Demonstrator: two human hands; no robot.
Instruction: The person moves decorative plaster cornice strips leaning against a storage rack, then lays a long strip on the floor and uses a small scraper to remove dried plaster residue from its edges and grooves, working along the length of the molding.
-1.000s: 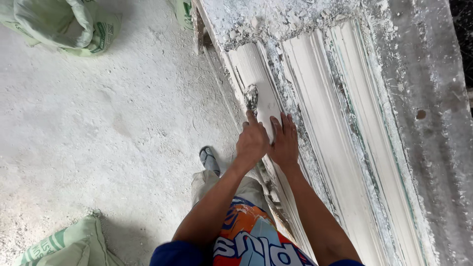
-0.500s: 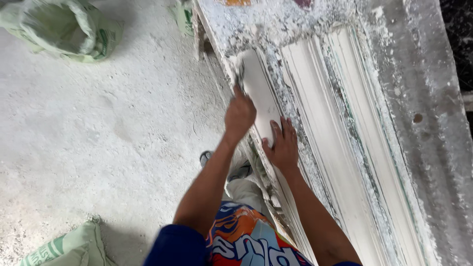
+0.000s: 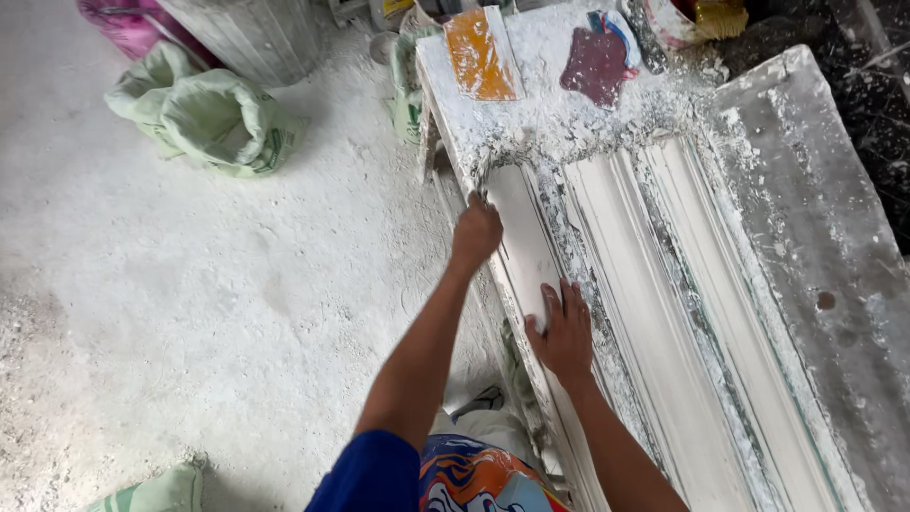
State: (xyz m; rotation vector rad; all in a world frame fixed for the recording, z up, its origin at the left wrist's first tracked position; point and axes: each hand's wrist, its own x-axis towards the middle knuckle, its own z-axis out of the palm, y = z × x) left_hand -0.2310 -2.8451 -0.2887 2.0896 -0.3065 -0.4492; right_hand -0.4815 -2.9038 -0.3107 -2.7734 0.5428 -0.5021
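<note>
Both hands on the plaster moulding: left hand fisted, right hand fingers spread flat

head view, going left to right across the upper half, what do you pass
green sack → left hand → orange scraper → maroon scraper → white moulding → grey board
</note>
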